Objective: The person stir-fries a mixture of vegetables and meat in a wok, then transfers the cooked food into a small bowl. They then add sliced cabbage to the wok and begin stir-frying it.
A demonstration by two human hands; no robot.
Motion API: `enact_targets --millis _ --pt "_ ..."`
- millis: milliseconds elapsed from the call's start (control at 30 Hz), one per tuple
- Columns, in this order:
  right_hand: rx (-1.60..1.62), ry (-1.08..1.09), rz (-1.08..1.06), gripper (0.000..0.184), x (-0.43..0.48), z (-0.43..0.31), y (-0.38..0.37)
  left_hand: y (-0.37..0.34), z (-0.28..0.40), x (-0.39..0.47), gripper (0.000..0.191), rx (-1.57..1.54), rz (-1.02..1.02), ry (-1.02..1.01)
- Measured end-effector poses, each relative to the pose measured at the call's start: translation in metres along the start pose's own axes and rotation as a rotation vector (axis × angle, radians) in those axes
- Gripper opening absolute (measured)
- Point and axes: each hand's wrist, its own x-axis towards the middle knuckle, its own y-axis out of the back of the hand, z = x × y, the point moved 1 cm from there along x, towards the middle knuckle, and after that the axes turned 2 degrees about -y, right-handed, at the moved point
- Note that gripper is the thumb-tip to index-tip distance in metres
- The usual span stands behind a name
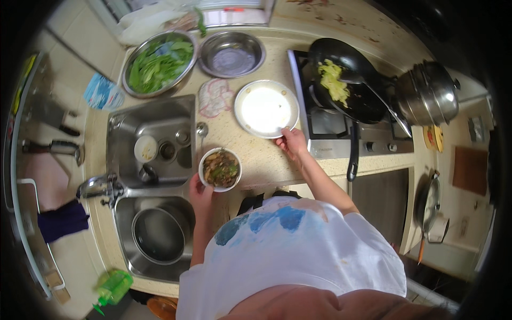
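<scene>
My left hand (pixel 202 192) grips the rim of a white bowl (pixel 201 172) filled with cooked food, brown pieces with some green. The bowl is beside the sink's right edge, near the counter's front. With thumb on top, my right hand (pixel 293 143) pinches the near rim of a white plate (pixel 266 108); a few small specks lie on it. Whether the plate rests on the counter or is slightly raised, I cannot tell. A metal spoon (pixel 202 130) lies behind the bowl. Right of the plate, a black wok (pixel 366 106) on the gas stove holds pale green cooked vegetables (pixel 334 82) and a metal spatula (pixel 387 105).
A steel basin of leafy greens (pixel 160 66) and another steel basin (pixel 232 56) stand at the back, near a folded cloth (pixel 216 98). The double sink (pixel 154 190) contains a small bowl (pixel 145 149) and a pot (pixel 160 236). The wok handle (pixel 353 156) projects past the counter's front. A steamer pot (pixel 426 94) stands right.
</scene>
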Motion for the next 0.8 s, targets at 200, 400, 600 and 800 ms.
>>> enact_targets --millis 200,400,600,800 --pt "-0.063 0.047 -0.032 0.021 -0.057 0.018 0.035 0.006 0.002 0.01 0.059 -0.135 0.001 0.059" --pt "-0.136 0.021 -0.11 0.023 -0.108 0.037 0.072 0.0 0.016 0.009 0.062 -0.22 0.009 0.027" --pt "-0.143 0.036 -0.198 0.022 -0.144 0.056 0.106 -0.018 0.021 -0.005 0.054 -0.15 -0.009 0.026" --pt "-0.163 0.031 -0.198 0.022 -0.172 0.082 0.158 -0.039 0.025 -0.063 0.047 -0.128 -0.06 -0.05"
